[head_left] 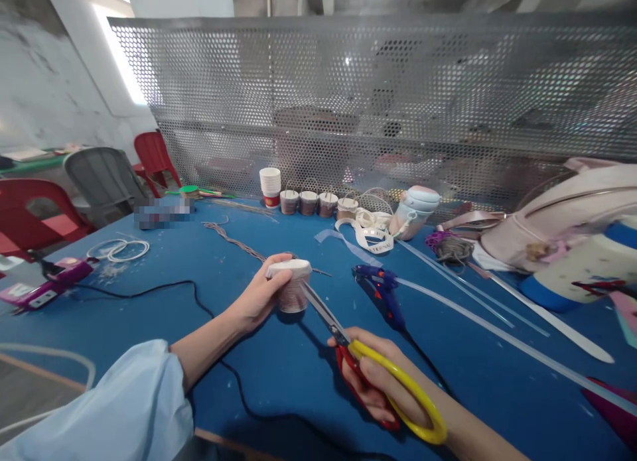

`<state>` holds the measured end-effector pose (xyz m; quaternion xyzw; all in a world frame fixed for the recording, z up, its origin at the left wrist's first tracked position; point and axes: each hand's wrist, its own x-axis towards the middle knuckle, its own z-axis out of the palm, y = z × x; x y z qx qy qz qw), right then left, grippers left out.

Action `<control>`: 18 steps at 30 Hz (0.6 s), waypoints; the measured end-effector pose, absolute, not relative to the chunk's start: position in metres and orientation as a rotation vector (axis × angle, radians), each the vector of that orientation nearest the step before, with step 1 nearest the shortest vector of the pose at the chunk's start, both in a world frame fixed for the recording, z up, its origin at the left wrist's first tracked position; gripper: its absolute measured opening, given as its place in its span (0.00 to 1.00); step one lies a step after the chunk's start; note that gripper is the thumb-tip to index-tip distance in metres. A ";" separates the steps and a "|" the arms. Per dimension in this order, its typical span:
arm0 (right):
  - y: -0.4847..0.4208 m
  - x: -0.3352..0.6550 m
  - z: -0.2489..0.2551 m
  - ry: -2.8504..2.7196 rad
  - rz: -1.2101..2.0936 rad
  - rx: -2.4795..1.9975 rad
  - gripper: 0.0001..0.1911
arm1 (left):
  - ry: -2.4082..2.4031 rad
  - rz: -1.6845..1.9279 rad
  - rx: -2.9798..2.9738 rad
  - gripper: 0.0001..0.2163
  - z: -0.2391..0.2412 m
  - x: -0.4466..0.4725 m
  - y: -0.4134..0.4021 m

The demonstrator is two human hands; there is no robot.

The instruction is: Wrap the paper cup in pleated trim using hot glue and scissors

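Note:
My left hand (pixel 266 290) is closed round a small cup (pixel 292 296) wrapped in brownish cord, with a white band at its top. My right hand (pixel 371 368) grips scissors (pixel 411 388) with one yellow and one red handle. Their blades reach up to the cup's right side, just under the white band; whether they touch it I cannot tell. Behind the cup lies a bundle of brown cord (pixel 236 242). Right of the cup, a blue glue gun (pixel 381 288) rests on the table with a long clear glue stick in its back.
Several wrapped cups (pixel 308 203) with handles line the back beside stacked paper cups (pixel 270 182). White ribbon (pixel 371 239) and a pale bottle (pixel 415 209) stand nearby. A purple power strip (pixel 47 285) sits left, its black cable (pixel 149 293) crossing the blue table (pixel 164 259). Perforated metal panels (pixel 378 103) rise behind.

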<state>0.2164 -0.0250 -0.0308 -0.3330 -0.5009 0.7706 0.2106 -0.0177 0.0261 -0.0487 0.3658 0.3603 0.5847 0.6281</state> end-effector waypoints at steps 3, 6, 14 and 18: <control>-0.026 0.213 -0.033 -1.385 2.142 -0.905 0.36 | 0.804 1.359 0.820 0.24 -0.046 -0.013 0.022; -0.027 0.211 -0.037 -1.381 2.118 -0.800 0.32 | 0.779 1.353 0.831 0.25 -0.045 -0.011 0.019; -0.021 0.209 -0.040 -1.380 2.099 -0.849 0.33 | 0.709 1.328 0.813 0.23 -0.040 -0.012 0.011; -0.021 0.211 -0.041 -1.387 2.087 -0.839 0.34 | 0.672 1.338 0.782 0.24 -0.038 -0.013 0.011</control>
